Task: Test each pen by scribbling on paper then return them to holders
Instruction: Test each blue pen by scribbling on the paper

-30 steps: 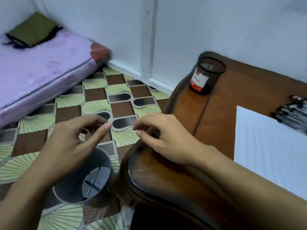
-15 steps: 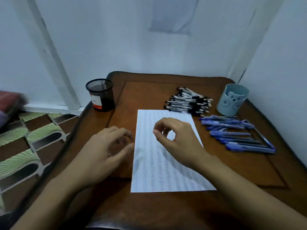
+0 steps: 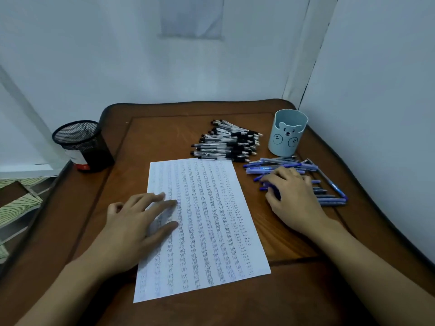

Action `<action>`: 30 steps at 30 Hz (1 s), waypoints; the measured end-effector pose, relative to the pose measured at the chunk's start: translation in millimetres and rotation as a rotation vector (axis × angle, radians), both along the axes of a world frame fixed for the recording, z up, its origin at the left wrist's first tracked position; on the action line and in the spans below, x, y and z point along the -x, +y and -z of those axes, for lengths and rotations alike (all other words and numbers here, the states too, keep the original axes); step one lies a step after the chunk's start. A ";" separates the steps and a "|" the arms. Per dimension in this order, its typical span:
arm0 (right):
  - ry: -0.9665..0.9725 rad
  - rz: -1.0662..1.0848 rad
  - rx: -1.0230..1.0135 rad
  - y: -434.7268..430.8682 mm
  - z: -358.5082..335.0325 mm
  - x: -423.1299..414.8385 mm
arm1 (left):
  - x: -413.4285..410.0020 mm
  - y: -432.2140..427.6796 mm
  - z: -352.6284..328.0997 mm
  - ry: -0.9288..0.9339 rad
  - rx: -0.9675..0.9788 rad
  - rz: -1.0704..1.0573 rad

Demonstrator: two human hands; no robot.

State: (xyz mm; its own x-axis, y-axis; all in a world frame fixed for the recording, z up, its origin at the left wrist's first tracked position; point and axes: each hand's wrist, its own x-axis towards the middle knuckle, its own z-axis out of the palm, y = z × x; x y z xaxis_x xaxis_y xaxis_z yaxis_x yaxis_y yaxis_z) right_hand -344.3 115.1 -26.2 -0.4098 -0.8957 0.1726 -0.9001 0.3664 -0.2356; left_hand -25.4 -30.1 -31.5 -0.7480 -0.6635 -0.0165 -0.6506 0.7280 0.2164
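Evidently, left hand [image 3: 134,227] pinned paper [image 3: 211,220] with straight fingers; right hand [image 3: 294,198] curled over blue pens [image 3: 329,201], grasp indeterminate. Isolating 1 pen beneath its fingertips seemed best.

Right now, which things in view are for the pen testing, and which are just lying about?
For the job: paper, black pens, blue pens, mesh holder, bear cup.
Just lying about: wall sheet, floor tiles.

Glossy wood table [image 3: 164,137]; black wire-mesh holder [image 3: 82,143]; matt paper [image 3: 211,208]; smooth plastic cup [image 3: 286,137].
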 end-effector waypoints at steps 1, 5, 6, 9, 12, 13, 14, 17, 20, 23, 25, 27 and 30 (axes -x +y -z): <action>0.008 -0.004 -0.001 0.1 1.0 2.6 | 0.4 -0.8 0.4 -0.004 0.020 0.009; 0.006 -0.013 0.020 -2.4 2.7 8.6 | 3.4 -7.3 -3.3 -0.023 0.076 0.055; -0.004 -0.017 0.023 -2.8 2.8 9.8 | 4.0 -9.0 -5.0 -0.028 0.071 0.063; -0.022 -0.037 0.034 -2.8 4.1 13.2 | 4.6 -12.6 -8.1 -0.014 0.061 0.090; -0.030 -0.056 0.040 -2.8 4.5 17.4 | 3.6 -13.0 -6.0 0.010 0.006 0.113; -0.032 -0.064 0.040 -3.4 4.2 18.5 | 3.0 -13.1 -5.3 0.015 -0.022 0.118; -0.034 -0.070 0.035 -3.8 3.7 19.5 | 2.7 -13.6 -4.9 0.016 -0.048 0.120; -0.026 -0.082 0.022 -5.8 1.6 20.5 | 4.0 -18.2 -7.1 0.016 -0.080 0.118; -0.014 -0.113 0.088 -8.8 -1.6 17.9 | 9.4 -26.0 -7.5 -0.050 -0.075 0.122; -0.029 -0.176 0.234 -10.4 -4.0 11.6 | 13.7 -30.1 -3.9 -0.146 -0.100 0.106; -0.032 -0.230 0.313 -9.7 -4.8 5.8 | 13.3 -30.7 -3.2 -0.155 -0.114 0.097; -0.036 -0.288 0.348 -7.7 -6.1 -0.9 | 10.1 -31.1 -3.4 -0.158 -0.115 0.091; -0.044 -0.375 0.327 -4.3 -9.8 -10.2 | 4.4 -30.7 -4.5 -0.188 -0.074 0.069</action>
